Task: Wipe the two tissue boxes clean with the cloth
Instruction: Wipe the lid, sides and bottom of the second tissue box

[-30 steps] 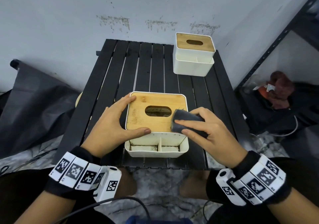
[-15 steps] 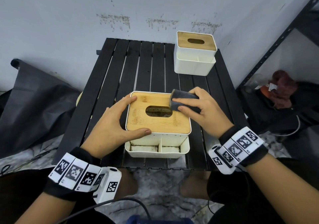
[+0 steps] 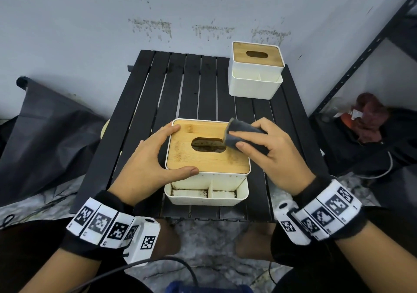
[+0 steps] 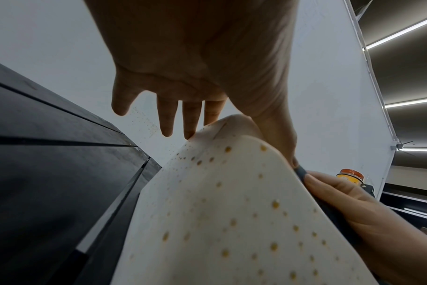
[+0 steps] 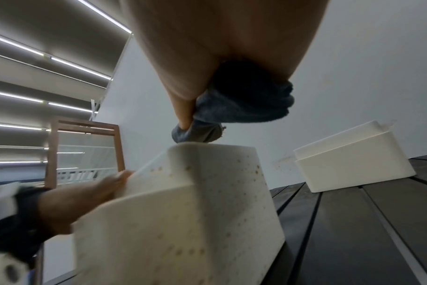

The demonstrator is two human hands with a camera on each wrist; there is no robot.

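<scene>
even overhead strip lighting, soft shadows, strong wide-angle edge warping, slight motion blur at the wrists

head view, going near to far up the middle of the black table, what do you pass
Near tissue box held by the left hand at its left side → cloth pinched by the right hand on the lid's far right corner → bare slats of the table → far tissue box at the far right corner.
</scene>
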